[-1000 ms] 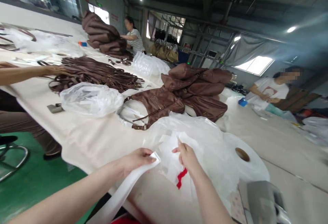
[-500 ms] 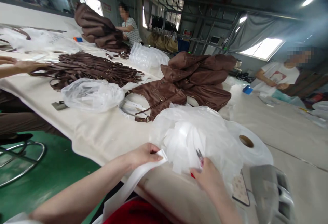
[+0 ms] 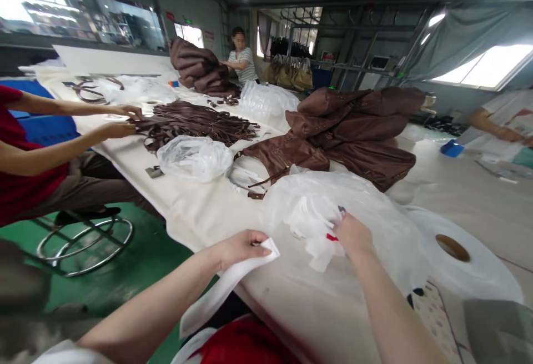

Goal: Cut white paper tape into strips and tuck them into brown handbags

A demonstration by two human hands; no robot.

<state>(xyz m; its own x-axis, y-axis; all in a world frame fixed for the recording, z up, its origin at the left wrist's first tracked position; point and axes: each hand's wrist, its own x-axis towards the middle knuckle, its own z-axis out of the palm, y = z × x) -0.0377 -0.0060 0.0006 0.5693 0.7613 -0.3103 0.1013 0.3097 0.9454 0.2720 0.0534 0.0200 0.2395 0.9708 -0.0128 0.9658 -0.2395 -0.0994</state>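
Observation:
My left hand (image 3: 244, 250) pinches the end of a long white strip (image 3: 212, 297) that hangs over the table's front edge toward my lap. My right hand (image 3: 353, 233) is closed on small snips (image 3: 342, 210) with a bit of red (image 3: 332, 237) beside the fingers; most of the tool is hidden. It is over a loose pile of white pieces (image 3: 306, 217) on a clear plastic bag (image 3: 375, 203). To the right of the bag lies a large white roll (image 3: 495, 264) with a brown core.
Brown bags (image 3: 358, 125) are heaped beyond the plastic. Brown straps (image 3: 200, 122) lie at the left, where a person in red (image 3: 25, 158) reaches in. A patterned phone-like object (image 3: 435, 319) and a grey object (image 3: 499, 330) sit front right. Others stand farther back.
My right hand has moved forward onto the white pieces with the snips. My left hand still holds the strip. The view has turned left, showing more of the person in red.

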